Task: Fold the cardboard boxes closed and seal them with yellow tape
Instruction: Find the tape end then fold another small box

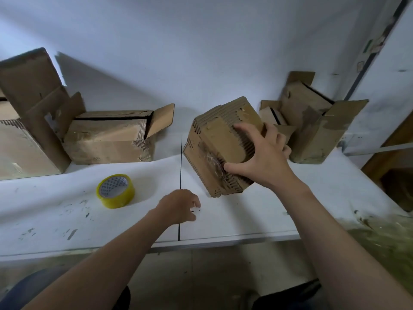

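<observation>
A worn cardboard box (214,139) is tilted on one corner above the white table (245,211), its torn face toward me. My right hand (261,157) grips it from the right, fingers spread over the face and thumb at its lower edge. My left hand (178,206) rests on the table in front of the box, fingers curled, holding nothing. A roll of yellow tape (115,190) lies on the table to the left of that hand.
Open boxes stand along the wall: a long one (107,139) and a tall one (29,113) at the left, two more (317,126) at the right. A dark seam (180,164) runs across the table. The table's front edge is near me.
</observation>
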Available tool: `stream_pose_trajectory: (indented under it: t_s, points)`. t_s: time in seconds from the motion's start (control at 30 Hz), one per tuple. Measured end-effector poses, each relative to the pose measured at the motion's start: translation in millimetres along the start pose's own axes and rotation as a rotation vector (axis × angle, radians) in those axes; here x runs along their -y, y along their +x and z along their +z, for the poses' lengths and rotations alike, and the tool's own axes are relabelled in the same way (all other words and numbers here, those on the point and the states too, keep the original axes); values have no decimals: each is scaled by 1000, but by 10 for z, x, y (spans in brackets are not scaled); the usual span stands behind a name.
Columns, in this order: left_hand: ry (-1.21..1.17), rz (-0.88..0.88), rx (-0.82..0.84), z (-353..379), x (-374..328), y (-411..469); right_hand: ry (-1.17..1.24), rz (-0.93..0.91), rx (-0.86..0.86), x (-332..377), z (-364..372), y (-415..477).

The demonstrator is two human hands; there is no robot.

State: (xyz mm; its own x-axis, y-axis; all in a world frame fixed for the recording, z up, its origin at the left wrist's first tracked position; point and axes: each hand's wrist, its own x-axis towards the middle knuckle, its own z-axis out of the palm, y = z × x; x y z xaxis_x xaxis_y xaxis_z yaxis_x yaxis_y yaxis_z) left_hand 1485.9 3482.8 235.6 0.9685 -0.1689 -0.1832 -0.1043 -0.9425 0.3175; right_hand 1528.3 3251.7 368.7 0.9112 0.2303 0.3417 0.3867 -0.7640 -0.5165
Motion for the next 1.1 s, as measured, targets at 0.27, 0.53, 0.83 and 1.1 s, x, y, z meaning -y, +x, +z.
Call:
stream_pose_trajectory:
  t_s: [0.27, 0.53, 0.83, 1.1]
  points:
    - [60, -286, -140, -506, 507, -317, -56, -183, 247, 231, -56, 57]
    - [22, -454, -264, -934, 996, -757, -188, -459, 343, 451, 290, 189]
    - [-223, -392, -422, -1000, 1020, -796, -162, -380, 582, 210, 717, 341]
    - [-356, -195, -631, -1104, 748, -736, -159, -423, 816, 143, 899, 241]
